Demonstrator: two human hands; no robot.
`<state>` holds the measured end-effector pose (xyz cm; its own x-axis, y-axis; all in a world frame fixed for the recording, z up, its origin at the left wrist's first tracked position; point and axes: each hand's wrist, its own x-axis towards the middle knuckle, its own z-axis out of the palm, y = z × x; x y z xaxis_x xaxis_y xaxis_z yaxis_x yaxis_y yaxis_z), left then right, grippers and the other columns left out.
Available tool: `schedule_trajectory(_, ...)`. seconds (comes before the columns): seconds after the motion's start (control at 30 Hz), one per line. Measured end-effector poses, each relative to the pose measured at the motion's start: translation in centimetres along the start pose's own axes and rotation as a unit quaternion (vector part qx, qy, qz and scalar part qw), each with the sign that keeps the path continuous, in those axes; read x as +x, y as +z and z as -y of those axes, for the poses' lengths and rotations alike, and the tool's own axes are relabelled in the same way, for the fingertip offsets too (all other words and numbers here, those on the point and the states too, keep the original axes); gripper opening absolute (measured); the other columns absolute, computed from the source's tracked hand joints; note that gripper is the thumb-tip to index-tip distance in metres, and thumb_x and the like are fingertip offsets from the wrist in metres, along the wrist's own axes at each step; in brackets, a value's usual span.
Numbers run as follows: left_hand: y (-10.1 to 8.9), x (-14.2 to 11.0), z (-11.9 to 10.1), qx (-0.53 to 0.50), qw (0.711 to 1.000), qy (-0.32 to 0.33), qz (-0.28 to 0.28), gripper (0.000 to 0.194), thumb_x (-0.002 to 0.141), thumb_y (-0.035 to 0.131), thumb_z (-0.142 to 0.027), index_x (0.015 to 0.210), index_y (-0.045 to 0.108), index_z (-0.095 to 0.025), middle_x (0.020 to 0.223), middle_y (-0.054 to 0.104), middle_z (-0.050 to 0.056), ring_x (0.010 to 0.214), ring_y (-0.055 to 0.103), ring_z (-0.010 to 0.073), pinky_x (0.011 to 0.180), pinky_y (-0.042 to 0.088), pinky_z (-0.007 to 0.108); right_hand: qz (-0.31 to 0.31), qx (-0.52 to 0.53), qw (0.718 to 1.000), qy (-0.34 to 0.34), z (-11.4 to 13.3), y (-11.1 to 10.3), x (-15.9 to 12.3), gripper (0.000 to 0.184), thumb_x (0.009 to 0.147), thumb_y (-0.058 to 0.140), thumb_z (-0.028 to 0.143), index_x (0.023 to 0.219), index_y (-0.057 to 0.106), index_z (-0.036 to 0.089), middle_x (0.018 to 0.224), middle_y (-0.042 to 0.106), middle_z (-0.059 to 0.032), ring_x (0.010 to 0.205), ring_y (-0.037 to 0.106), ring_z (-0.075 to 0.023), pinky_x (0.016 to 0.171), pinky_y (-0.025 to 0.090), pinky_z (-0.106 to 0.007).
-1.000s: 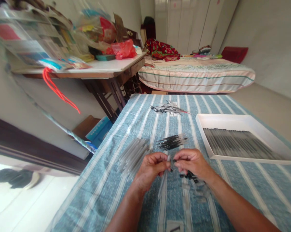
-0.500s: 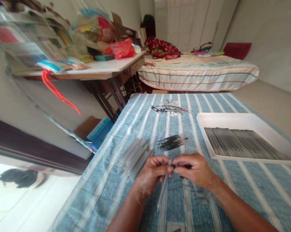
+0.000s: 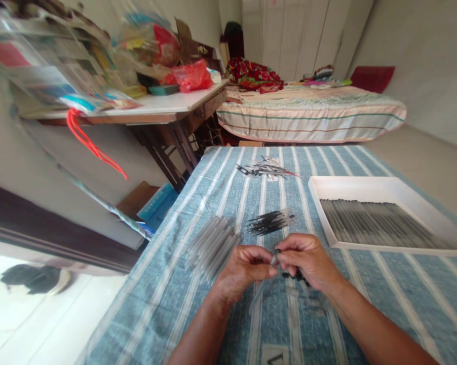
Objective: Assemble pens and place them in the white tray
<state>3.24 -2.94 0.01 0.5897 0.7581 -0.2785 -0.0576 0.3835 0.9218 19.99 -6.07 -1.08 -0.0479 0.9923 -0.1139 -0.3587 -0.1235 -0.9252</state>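
My left hand is closed round a clear pen barrel that slants down toward me. My right hand pinches the barrel's upper tip, fingertips meeting the left thumb, and small black parts show under its palm. A heap of clear barrels lies just left of the hands. A bunch of black refills lies just beyond them on the blue striped cloth.
A white tray holding several dark pens in a row sits at the right. A scatter of small pen parts lies at the far end. A cluttered wooden table stands left, a bed behind.
The hands stayed joined over the barrel; the right hand's fingers shifted at its tip, and the barrel's lower end swung slightly. Nothing else moved.
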Motion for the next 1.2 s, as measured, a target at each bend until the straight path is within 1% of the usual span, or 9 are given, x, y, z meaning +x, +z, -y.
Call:
schedule_trajectory(0.2, -0.1, -0.1, 0.0, -0.004, 1.0, 0.001, 0.009, 0.016, 0.056, 0.08, -0.021, 0.068, 0.072, -0.013, 0.055, 0.06, -0.002, 0.044, 0.039, 0.0038, 0.044, 0.026, 0.02, 0.01, 0.052, 0.998, 0.025, -0.4, 0.0, 0.1, 0.02, 0.056, 0.08, 0.025, 0.065, 0.065, 0.015, 0.046, 0.062, 0.0009, 0.033, 0.047, -0.006, 0.032, 0.035, -0.015)
schedule_trajectory(0.47, -0.3, -0.1, 0.0, 0.004, 1.0, -0.001, 0.013, 0.016, 0.057, 0.08, -0.021, 0.069, 0.073, -0.013, 0.053, 0.057, -0.003, 0.043, 0.039, 0.0039, 0.044, 0.026, 0.02, 0.026, 0.068, 0.997, 0.035, -0.5, -0.1, 0.1, 0.02, 0.056, 0.08, 0.024, 0.065, 0.065, 0.014, 0.046, 0.063, -0.0002, 0.032, 0.048, -0.0062, 0.032, 0.036, -0.014)
schedule_trajectory(0.83, -0.1, -0.3, -0.3, 0.029, 0.999, -0.011, 0.009, 0.016, 0.058, 0.079, -0.023, 0.067, 0.072, -0.013, 0.051, 0.056, -0.003, 0.043, 0.037, 0.0038, 0.042, 0.024, 0.02, 0.033, 0.057, 0.997, 0.041, -0.9, -0.2, 0.1, 0.02, 0.057, 0.08, 0.025, 0.065, 0.065, 0.014, 0.046, 0.063, 0.0006, 0.033, 0.049, -0.0065, 0.032, 0.037, -0.015)
schedule_trajectory(1.07, 0.1, -0.5, -0.6, 0.013, 1.0, -0.009, 0.016, 0.018, 0.057, 0.08, -0.025, 0.066, 0.071, -0.013, 0.052, 0.057, -0.002, 0.044, 0.037, 0.0045, 0.044, 0.026, 0.02, 0.038, 0.041, 0.997, 0.048, -1.3, -0.3, 0.1, 0.021, 0.058, 0.08, 0.027, 0.066, 0.064, 0.014, 0.046, 0.062, 0.0015, 0.033, 0.05, -0.0071, 0.032, 0.038, -0.015)
schedule_trajectory(1.2, 0.4, -0.6, -0.8, 0.038, 0.999, 0.004, 0.0, 0.019, 0.057, 0.079, -0.027, 0.063, 0.07, -0.012, 0.051, 0.054, -0.002, 0.047, 0.038, 0.0053, 0.046, 0.027, 0.021, 0.047, -0.006, 0.998, 0.04, -1.2, -0.7, 0.2, 0.021, 0.06, 0.078, 0.029, 0.068, 0.065, 0.014, 0.046, 0.062, 0.0018, 0.037, 0.052, -0.0078, 0.033, 0.038, -0.015)
